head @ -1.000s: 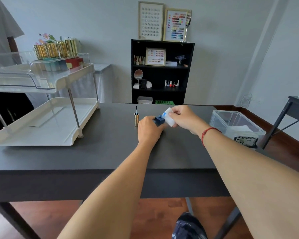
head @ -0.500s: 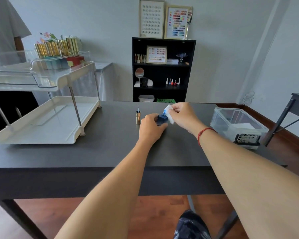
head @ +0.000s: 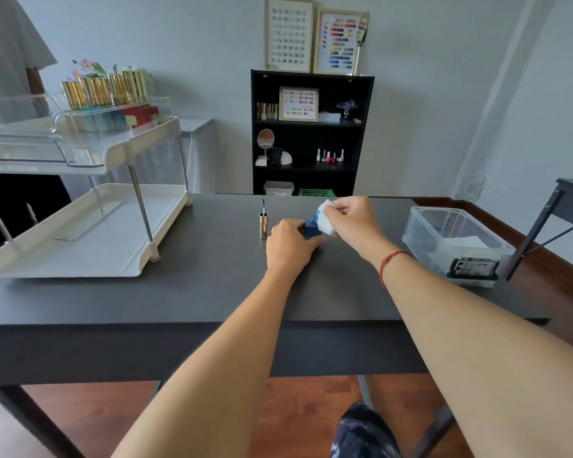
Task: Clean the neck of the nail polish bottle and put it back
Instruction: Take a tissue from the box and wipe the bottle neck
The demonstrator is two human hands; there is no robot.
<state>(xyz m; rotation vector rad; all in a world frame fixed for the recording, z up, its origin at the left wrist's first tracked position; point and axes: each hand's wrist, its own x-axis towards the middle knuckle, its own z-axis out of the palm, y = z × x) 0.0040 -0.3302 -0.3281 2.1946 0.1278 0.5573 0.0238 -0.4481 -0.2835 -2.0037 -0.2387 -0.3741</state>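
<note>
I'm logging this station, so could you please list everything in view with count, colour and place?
nail polish bottle: one, dark blue, table centre, held
wipe: one, white with blue stains, at the bottle's top
cap with brush: one, gold, standing upright left of the bottle
table: one, dark grey
two-tier rack: one, cream, table left
plastic bin: one, clear, table right
bookshelf: one, black, back wall
hands: left grips the bottle; right pinches the wipe
</note>
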